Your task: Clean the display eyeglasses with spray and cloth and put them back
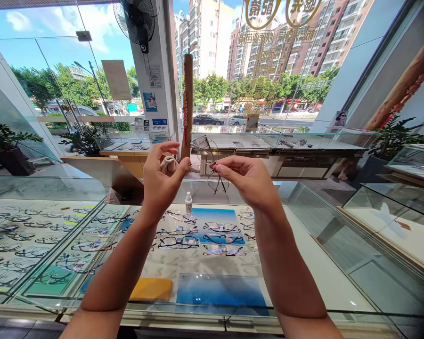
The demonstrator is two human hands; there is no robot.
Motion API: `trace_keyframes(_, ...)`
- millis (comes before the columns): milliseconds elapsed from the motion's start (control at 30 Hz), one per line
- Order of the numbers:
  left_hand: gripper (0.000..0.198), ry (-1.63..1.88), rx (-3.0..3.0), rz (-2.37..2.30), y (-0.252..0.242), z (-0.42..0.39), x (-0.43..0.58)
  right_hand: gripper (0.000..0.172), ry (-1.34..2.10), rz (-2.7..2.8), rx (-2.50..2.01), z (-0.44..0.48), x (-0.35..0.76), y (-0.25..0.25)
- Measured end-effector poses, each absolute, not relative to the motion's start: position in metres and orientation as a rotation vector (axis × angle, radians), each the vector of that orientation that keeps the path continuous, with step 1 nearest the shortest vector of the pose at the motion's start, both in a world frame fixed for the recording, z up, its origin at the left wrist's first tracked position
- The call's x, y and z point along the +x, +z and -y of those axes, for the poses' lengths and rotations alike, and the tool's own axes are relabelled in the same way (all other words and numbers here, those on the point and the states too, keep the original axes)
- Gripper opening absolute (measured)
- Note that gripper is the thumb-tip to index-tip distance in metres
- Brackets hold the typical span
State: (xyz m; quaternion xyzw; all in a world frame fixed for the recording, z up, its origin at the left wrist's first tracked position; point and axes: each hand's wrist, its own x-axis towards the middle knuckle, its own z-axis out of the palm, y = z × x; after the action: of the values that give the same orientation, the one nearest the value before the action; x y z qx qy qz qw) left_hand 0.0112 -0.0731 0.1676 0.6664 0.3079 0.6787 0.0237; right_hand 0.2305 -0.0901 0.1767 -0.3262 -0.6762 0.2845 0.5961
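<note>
I hold a pair of thin-rimmed round glasses [209,162] up in front of me above a glass counter. My right hand [249,179] pinches the frame between thumb and fingers. My left hand [162,176] is closed round a small pale cloth [169,164], its thumb and fingers reaching toward the left lens. A small white dropper bottle [188,202] stands on the counter just below the glasses.
The glass display counter [304,235] holds several rows of glasses [198,238] on blue and grey mats. More glass cases stand to the left [28,226] and right [403,216]. A wooden post [187,103], potted plants and shop windows lie beyond.
</note>
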Motion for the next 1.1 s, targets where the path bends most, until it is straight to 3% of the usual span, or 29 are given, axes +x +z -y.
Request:
trace_keyframes(67,0.021,2.007,2.043,-0.959,0.167,0.081,0.018,0.019,0.476,1.581,-0.783,0.094,0.225,0.175)
trace_keyframes(233,0.034,1.662,2.001,-0.856,0.166,0.091,0.03,0.007,0.155,1.635,-0.794,0.106,0.207,0.173)
trace_keyframes(667,0.032,1.513,1.87,-0.821,0.17,0.082,0.024,0.009,0.01,1.812,-0.919,0.137,0.21,0.182)
trace_keyframes(833,0.022,1.381,2.032,-0.891,0.169,0.082,0.022,0.027,-0.071,1.657,-0.923,0.137,0.232,0.185)
trace_keyframes(1100,0.018,1.081,2.468,-1.046,0.154,0.068,0.041,0.02,-0.218,1.53,-1.095,0.074,0.299,0.107)
